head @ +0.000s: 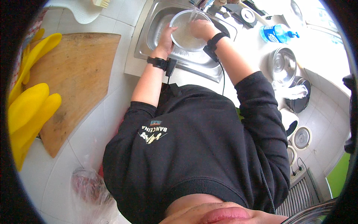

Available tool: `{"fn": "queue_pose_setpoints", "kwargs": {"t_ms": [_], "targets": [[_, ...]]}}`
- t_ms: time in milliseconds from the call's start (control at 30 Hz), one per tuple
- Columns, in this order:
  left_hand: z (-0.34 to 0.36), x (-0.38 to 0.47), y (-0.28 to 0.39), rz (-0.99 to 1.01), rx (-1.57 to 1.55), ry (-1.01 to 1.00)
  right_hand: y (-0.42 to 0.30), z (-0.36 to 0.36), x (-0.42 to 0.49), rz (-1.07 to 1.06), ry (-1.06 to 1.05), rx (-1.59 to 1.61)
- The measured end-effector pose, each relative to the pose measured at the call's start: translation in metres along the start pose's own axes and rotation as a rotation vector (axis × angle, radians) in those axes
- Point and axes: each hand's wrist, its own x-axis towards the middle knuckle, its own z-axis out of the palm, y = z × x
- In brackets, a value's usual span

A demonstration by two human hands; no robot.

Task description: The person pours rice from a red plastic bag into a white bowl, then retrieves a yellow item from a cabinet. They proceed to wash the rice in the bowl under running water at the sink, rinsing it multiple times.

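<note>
A round bowl with a pale rim and cloudy liquid sits over the stainless steel sink. My left hand grips the bowl's left side, thumb over the rim. Inside the bowl is my right hand, its fingers bent down and mostly hidden, so what they hold cannot be seen. A stream of water falls into the bowl beside the right hand. Each wrist wears a black strap with a small box and a cable.
Right of the sink stand a blue pump bottle, a metal bowl and a black round container. Yellow rubber gloves hang at the left before a wooden board. A plastic bag is at lower left.
</note>
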Motion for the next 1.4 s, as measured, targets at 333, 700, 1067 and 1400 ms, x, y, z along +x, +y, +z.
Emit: {"fn": "queue_pose_setpoints", "kwargs": {"t_ms": [333, 700, 1067, 1400], "targets": [[0.000, -0.004, -0.001, -0.013, -0.036, -0.009, 0.004, 0.001, -0.017, -0.089, -0.157, -0.080], [-0.004, 0.000, 0.002, -0.039, -0.077, -0.001, -0.008, 0.006, -0.017, -0.216, -0.136, -0.200], [-0.003, -0.002, 0.003, -0.065, -0.104, 0.031, -0.021, 0.007, -0.004, -0.186, -0.202, -0.063], [-0.006, 0.004, 0.001, -0.073, -0.071, -0.010, -0.029, -0.003, 0.001, -0.230, -0.125, -0.015]]}}
